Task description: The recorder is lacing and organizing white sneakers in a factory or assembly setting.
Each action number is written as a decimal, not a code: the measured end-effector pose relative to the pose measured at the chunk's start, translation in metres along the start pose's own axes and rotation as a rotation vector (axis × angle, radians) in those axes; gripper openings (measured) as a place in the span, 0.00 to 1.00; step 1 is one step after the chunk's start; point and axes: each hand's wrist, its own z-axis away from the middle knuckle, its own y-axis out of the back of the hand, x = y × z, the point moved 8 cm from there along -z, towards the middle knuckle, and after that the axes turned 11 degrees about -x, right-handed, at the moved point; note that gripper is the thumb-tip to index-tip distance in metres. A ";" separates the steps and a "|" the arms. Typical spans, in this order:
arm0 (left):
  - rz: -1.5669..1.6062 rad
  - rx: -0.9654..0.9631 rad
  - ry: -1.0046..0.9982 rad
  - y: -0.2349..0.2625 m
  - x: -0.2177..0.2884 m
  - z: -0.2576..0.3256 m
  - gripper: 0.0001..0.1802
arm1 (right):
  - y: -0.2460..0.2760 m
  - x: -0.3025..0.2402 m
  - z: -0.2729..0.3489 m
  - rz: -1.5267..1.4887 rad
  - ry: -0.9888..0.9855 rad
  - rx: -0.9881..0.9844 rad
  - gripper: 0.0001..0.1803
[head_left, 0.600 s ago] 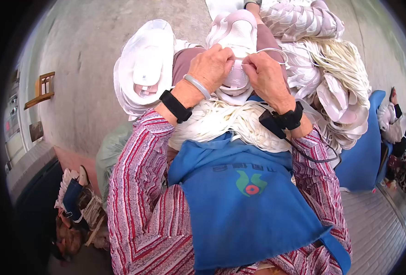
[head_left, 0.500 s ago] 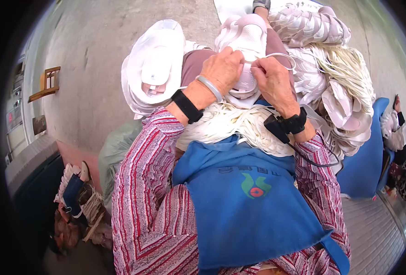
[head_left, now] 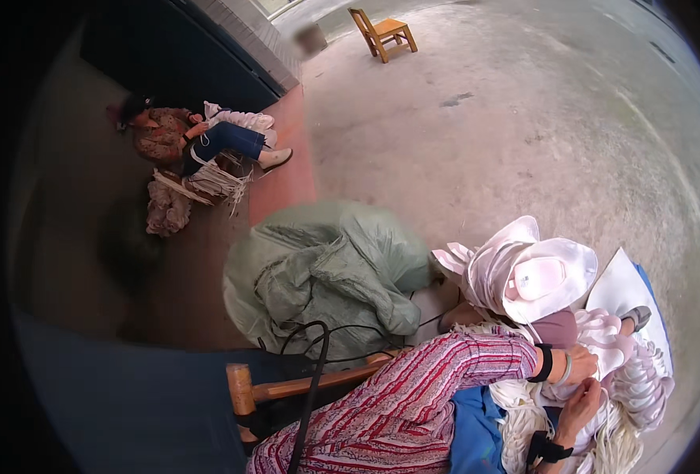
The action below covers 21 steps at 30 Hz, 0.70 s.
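Observation:
A pinkish-white shoe upper rests across my legs at the lower right. My left hand is closed at its near end, with the fingertips partly hidden. Close by, my right hand is closed in a pinch. Both hands grip a thin white shoelace, clearer in the earlier frame than now. On my lap lies a loose bundle of white laces. A nested stack of white shoe uppers stands by my left knee. More stacked uppers lie beyond my hands.
A big green plastic sack sits to my left, with a black cable and a wooden chair part nearby. A small wooden chair stands far off. Another person sits at the upper left, handling white uppers.
The view has swung to the left, so my hands and the shoe upper now appear at the lower right. Both hands stay close together at the upper.

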 end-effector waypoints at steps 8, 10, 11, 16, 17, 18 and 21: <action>0.006 -0.143 -0.233 0.002 0.018 0.001 0.09 | -0.003 -0.003 0.009 0.076 -0.083 0.015 0.04; 0.031 -0.121 -0.220 0.018 0.002 0.013 0.09 | -0.002 -0.018 -0.002 0.156 -0.021 0.029 0.06; -0.050 -0.195 -0.201 0.009 -0.011 0.007 0.09 | 0.007 -0.035 -0.008 0.140 0.021 0.026 0.11; 1.074 -0.410 0.224 0.058 -0.067 0.038 0.11 | 0.038 -0.036 0.016 -0.190 -0.016 0.154 0.13; 1.484 -0.479 0.335 0.061 -0.055 0.048 0.11 | 0.029 -0.034 0.023 -0.271 -0.034 0.125 0.16; 1.597 -0.484 0.373 0.063 -0.052 0.060 0.13 | 0.024 -0.051 0.024 -0.277 0.062 0.096 0.20; 1.899 -0.530 0.132 0.069 -0.014 0.060 0.14 | 0.009 -0.077 0.020 -0.203 0.262 0.045 0.26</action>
